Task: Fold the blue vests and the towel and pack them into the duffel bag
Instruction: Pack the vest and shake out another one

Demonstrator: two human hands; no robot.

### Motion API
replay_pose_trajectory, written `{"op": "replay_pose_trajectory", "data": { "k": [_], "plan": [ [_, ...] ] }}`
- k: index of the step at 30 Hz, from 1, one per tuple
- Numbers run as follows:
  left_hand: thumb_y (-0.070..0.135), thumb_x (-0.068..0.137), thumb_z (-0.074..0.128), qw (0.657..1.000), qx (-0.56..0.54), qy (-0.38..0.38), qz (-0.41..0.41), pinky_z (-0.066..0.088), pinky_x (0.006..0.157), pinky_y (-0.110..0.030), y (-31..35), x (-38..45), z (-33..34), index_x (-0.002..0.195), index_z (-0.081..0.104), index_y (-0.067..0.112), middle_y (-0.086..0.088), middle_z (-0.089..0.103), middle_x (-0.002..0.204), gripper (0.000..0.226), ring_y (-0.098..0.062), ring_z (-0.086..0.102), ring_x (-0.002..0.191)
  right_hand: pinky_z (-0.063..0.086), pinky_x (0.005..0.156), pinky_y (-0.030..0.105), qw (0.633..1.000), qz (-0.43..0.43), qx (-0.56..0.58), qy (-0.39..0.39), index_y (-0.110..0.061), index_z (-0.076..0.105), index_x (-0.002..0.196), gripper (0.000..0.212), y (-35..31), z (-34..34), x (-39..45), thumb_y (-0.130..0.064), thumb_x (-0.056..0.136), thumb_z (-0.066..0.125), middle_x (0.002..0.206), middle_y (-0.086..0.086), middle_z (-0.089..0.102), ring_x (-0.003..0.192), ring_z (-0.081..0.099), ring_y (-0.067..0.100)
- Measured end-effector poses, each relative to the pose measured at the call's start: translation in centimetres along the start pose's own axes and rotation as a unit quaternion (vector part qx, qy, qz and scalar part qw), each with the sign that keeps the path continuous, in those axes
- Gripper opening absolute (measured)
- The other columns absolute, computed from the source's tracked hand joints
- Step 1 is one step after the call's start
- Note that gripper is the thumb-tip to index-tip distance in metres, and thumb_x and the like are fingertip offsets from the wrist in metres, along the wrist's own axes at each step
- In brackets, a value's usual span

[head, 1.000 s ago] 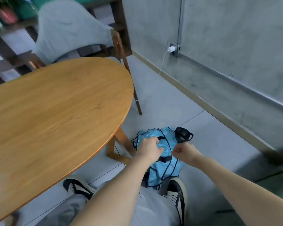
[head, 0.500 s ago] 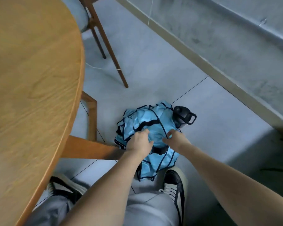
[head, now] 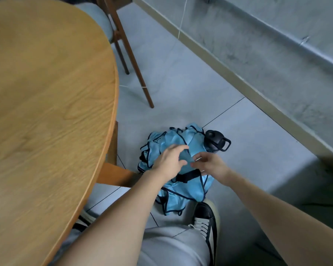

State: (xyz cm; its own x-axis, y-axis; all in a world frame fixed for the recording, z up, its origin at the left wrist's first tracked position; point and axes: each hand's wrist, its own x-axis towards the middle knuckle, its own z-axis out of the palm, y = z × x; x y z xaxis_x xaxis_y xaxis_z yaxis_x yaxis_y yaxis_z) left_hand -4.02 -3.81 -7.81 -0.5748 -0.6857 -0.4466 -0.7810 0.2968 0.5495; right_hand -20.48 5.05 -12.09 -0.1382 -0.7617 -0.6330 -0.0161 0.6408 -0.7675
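Blue shiny vests (head: 183,191) with dark trim lie crumpled on the grey floor, nothing folded. Left hand (head: 170,162) spread wide above them; right hand (head: 210,163) loosely curled, apparently holding nothing.

The grey tiled floor (head: 181,89) is carrying a heap of blue vests (head: 183,191), lying under both grips, and a black bottle (head: 216,144) is lying just beyond the right grip.
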Motion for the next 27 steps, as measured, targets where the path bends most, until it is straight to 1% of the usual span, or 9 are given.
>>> {"op": "replay_pose_trajectory", "data": {
  "k": [4, 6, 8, 10, 12, 15, 20, 24, 27],
  "plan": [
    [0.011, 0.091, 0.071, 0.997, -0.065, 0.019, 0.032, 0.05, 0.089, -0.024, 2.9, -1.4, -2.7, 0.136, 0.058, 0.035, 0.01, 0.052, 0.139, 0.053, -0.008, 0.059, 0.088, 0.041, 0.06, 0.015, 0.998, -0.055, -0.004, -0.015, -0.012, 0.074, 0.102, 0.015, -3.6, -1.4, -4.5, -0.015, 0.088, 0.076, 0.073, -0.004, 0.063, 0.064, 0.054, 0.005],
    [0.007, 0.094, 0.066, 0.997, -0.066, 0.024, 0.04, 0.041, 0.079, -0.012, 4.6, -2.8, -4.3, 0.135, 0.061, 0.031, 0.004, 0.059, 0.125, 0.048, -0.01, 0.062, 0.089, 0.048, 0.074, 0.017, 0.997, -0.081, -0.006, -0.012, -0.011, 0.075, 0.105, 0.019, -5.3, -2.2, -6.7, -0.015, 0.087, 0.078, 0.089, 0.007, 0.074, 0.08, 0.064, 0.005],
    [0.005, 0.097, 0.06, 0.997, -0.062, 0.022, 0.047, 0.041, 0.083, -0.019, 6.2, -4.2, -5.3, 0.135, 0.061, 0.027, -0.01, 0.062, 0.126, 0.044, -0.025, 0.062, 0.108, 0.047, 0.089, 0.028, 0.994, -0.111, -0.024, -0.005, -0.014, 0.077, 0.103, 0.016, -7.3, -3.1, -9.0, -0.015, 0.087, 0.077, 0.105, 0.016, 0.074, 0.092, 0.064, 0.012],
    [0.005, 0.096, 0.062, 0.996, -0.053, 0.029, 0.061, 0.044, 0.099, -0.03, 7.8, -5.8, -6.1, 0.135, 0.061, 0.028, -0.01, 0.058, 0.134, 0.046, -0.03, 0.056, 0.122, 0.048, 0.091, 0.031, 0.989, -0.138, -0.05, -0.008, -0.019, 0.079, 0.098, 0.01, -9.2, -3.9, -11.4, -0.014, 0.09, 0.074, 0.107, 0.016, 0.073, 0.093, 0.063, 0.014],
    [0.007, 0.093, 0.066, 0.995, -0.04, 0.049, 0.073, 0.039, 0.111, -0.038, 9.3, -7.3, -7.0, 0.134, 0.06, 0.032, -0.005, 0.054, 0.139, 0.049, -0.027, 0.048, 0.131, 0.049, 0.089, 0.023, 0.983, -0.166, -0.076, -0.013, -0.018, 0.078, 0.094, 0.011, -11.4, -4.5, -13.9, -0.012, 0.094, 0.069, 0.102, 0.008, 0.075, 0.092, 0.065, 0.008],
    [0.02, 0.089, 0.073, 0.994, -0.021, 0.066, 0.08, 0.032, 0.115, -0.044, 11.5, -9.7, -8.8, 0.133, 0.059, 0.037, -0.001, 0.049, 0.143, 0.049, -0.025, 0.036, 0.135, 0.046, 0.084, 0.011, 0.973, -0.202, -0.11, 0.002, -0.015, 0.077, 0.095, 0.011, -14.9, -4.9, -17.7, -0.013, 0.096, 0.067, 0.098, -0.006, 0.076, 0.092, 0.065, 0.0],
    [0.04, 0.082, 0.079, 0.99, -0.019, 0.117, 0.081, 0.038, 0.11, -0.046, 13.7, -13.4, -11.0, 0.129, 0.062, 0.035, -0.002, 0.057, 0.137, 0.05, -0.025, 0.046, 0.131, 0.049, 0.09, 0.017, 0.951, -0.265, -0.156, 0.022, -0.011, 0.077, 0.099, 0.013, -19.1, -4.7, -23.0, -0.007, 0.096, 0.065, 0.1, -0.003, 0.077, 0.097, 0.067, 0.007],
    [0.044, 0.086, 0.075, 0.972, -0.111, 0.186, 0.091, 0.046, 0.096, -0.033, 15.4, -16.0, -12.8, 0.122, 0.068, 0.034, 0.003, 0.064, 0.13, 0.037, -0.02, 0.058, 0.118, 0.05, 0.096, 0.027, 0.935, -0.312, -0.164, 0.035, -0.017, 0.077, 0.097, 0.013, -22.4, -4.4, -26.8, -0.011, 0.097, 0.065, 0.096, -0.007, 0.076, 0.096, 0.068, 0.009],
    [0.038, 0.09, 0.072, 0.965, -0.112, 0.213, 0.102, 0.042, 0.083, -0.024, 16.9, -18.1, -14.2, 0.11, 0.074, 0.026, 0.005, 0.071, 0.115, 0.024, -0.015, 0.061, 0.105, 0.05, 0.091, 0.034, 0.923, -0.349, -0.15, 0.056, -0.014, 0.075, 0.098, 0.011, -25.2, -4.6, -30.0, -0.011, 0.097, 0.065, 0.091, -0.001, 0.072, 0.088, 0.063, 0.012]
  ]
}}
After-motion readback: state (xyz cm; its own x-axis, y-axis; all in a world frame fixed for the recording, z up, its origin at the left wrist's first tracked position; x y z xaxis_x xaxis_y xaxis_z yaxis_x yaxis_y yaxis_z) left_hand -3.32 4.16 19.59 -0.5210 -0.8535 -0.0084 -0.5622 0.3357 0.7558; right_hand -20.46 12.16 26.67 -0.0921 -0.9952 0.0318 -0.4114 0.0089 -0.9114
